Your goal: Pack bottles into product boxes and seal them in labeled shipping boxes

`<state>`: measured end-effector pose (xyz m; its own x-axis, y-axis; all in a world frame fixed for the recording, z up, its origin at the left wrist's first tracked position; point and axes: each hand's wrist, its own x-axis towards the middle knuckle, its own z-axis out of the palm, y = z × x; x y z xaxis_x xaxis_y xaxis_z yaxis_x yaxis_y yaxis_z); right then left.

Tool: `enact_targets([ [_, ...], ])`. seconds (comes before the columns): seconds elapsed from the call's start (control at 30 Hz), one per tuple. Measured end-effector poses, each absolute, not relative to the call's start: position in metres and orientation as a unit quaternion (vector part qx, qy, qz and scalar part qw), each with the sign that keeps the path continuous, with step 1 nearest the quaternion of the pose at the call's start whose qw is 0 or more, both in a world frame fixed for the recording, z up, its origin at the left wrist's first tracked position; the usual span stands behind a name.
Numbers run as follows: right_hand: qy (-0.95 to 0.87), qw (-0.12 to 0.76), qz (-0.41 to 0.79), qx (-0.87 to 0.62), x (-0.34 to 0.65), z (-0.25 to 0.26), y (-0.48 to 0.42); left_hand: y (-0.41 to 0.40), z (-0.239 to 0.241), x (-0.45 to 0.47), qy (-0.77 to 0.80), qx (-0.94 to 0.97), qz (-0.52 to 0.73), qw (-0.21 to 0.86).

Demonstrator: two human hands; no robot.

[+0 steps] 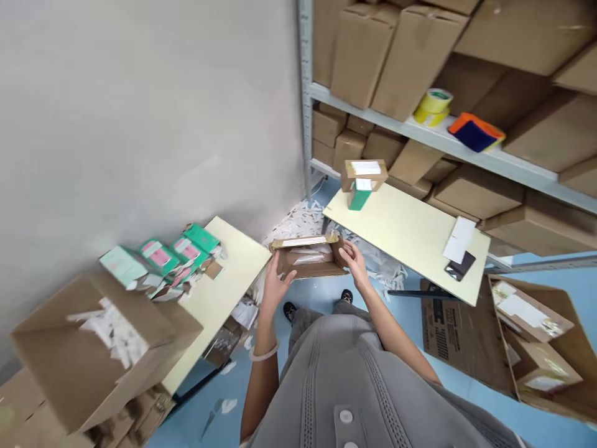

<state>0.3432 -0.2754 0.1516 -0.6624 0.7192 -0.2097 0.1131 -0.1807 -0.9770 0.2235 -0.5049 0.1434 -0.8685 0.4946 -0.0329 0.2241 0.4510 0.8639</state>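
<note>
Between my two hands I hold a small open cardboard box (pixel 313 269) above the floor, in front of my body. My left hand (pixel 276 283) grips its left end, thumb along the near side. At the right end my right hand (pixel 355 264) has its fingers on the wall. White pieces that look like paper or padding lie inside the box. A white label strip (pixel 305 241) and shiny tape show along its far edge.
Left table (pixel 233 249) carries green packets (pixel 161 256) and a large carton (pixel 79 348) with paper strips. On the right table (pixel 396 218) stand a cardboard box (pixel 379 177), a green box (pixel 358 199) and a phone (pixel 461 266). Shelves (pixel 373 115) hold cartons and tape (pixel 431 107). Paper shreds (pixel 298 221) cover the floor ahead.
</note>
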Motion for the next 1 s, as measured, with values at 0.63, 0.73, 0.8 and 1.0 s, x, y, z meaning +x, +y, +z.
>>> enact_targets([
  [0.63,-0.605,0.311,0.483,-0.551,0.512,0.114,-0.042,-0.157,0.115,0.29,0.733,0.454,0.379,0.334],
  [0.73,-0.602,0.299,0.463,-0.577,0.506,0.111,-0.014,-0.115,0.11,0.278,0.715,0.478,0.361,0.361],
  [0.8,-0.593,0.293,0.458,-0.594,0.499,0.107,0.007,-0.086,0.107,0.269,0.704,0.487,0.352,0.378],
  [1.0,-0.554,0.267,0.47,-0.633,0.474,0.092,0.067,-0.019,0.099,0.245,0.711,0.482,0.308,0.409],
])
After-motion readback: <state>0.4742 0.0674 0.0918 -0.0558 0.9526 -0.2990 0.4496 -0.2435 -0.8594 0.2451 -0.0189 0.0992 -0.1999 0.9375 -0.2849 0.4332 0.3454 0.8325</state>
